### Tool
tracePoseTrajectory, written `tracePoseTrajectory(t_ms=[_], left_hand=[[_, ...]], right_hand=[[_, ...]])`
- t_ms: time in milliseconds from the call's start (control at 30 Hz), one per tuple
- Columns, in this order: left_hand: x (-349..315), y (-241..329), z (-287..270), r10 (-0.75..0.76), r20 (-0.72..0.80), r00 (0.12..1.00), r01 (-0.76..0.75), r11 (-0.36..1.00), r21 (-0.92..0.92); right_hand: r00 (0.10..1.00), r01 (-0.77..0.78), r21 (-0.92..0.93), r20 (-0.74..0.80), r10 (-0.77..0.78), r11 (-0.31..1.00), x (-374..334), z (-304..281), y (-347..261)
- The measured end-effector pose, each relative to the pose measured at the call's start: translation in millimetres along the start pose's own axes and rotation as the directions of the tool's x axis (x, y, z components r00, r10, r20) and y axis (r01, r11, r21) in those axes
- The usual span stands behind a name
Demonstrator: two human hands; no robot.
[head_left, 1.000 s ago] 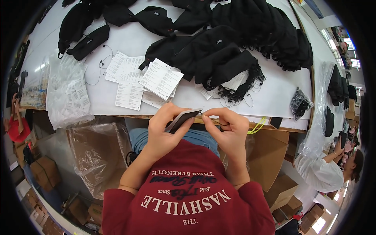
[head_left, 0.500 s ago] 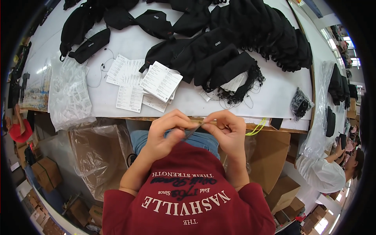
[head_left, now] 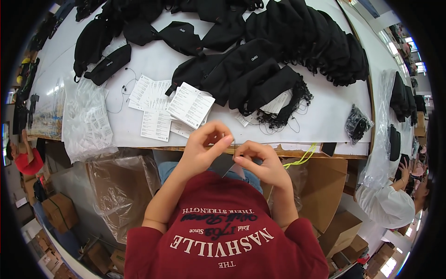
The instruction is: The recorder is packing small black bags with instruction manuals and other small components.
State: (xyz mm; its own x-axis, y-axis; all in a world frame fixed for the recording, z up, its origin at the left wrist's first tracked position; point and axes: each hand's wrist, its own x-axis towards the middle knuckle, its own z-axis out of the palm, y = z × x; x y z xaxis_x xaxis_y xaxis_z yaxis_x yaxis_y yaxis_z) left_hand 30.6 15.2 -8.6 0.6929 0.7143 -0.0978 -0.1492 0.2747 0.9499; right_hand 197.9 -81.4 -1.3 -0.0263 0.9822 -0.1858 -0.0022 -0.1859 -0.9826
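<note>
The workroom around me is crowded with cardboard boxes, and a white-topped worktable (head_left: 325, 107) spreads out before me. Closest is my own maroon T-shirt (head_left: 223, 200), with my bare forearms reaching up past it. My left hand (head_left: 204, 149) pinches a thin dark string (head_left: 234, 148) between thumb and forefinger, just short of the table's near edge. Beside it and a little lower, my right hand (head_left: 262, 162) grips the top of a small hang tag (head_left: 237, 171), which dangles below my fingertips over my lap, partly hidden by them. The string runs between my two hands.

Under the table edge, a carton (head_left: 123, 195) draped in clear plastic stands to my left, and another open carton (head_left: 323, 186) to my right. A yellow-green cord (head_left: 302, 159) hangs over the edge near my right hand. On the tabletop, white printed cards (head_left: 191, 104) lie fanned and stacked ahead of my left hand, with a clear plastic bag of labels (head_left: 88, 116) further left. A bunch of black strings (head_left: 292, 111) sits ahead of my right. Beyond lie black fabric pouches (head_left: 232, 69), many of them packed into a row. Off to the right is a co-worker in a white top (head_left: 385, 204).
</note>
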Motion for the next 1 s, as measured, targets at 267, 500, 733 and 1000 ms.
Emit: tracePoseTrajectory(t_ms=[267,500,733,1000], left_hand=[[70,-64,8,0.106,0.044,0.993,-0.105,0.685,0.721],[71,-60,22,0.420,0.149,0.895,-0.360,0.484,0.797],[52,-16,16,-0.098,0.043,0.994,0.097,0.995,0.031],[23,-10,5,-0.298,0.056,0.953,0.302,0.948,-0.097]], right_hand=[[0.972,-0.132,0.127,-0.176,0.154,0.983,-23,-29,20],[0.919,-0.169,0.208,-0.321,0.230,0.963,-29,-38,28],[0.845,0.000,-0.138,-0.530,-0.074,0.990,-6,-24,34],[0.865,0.106,-0.333,-0.434,-0.252,0.937,5,1,20]])
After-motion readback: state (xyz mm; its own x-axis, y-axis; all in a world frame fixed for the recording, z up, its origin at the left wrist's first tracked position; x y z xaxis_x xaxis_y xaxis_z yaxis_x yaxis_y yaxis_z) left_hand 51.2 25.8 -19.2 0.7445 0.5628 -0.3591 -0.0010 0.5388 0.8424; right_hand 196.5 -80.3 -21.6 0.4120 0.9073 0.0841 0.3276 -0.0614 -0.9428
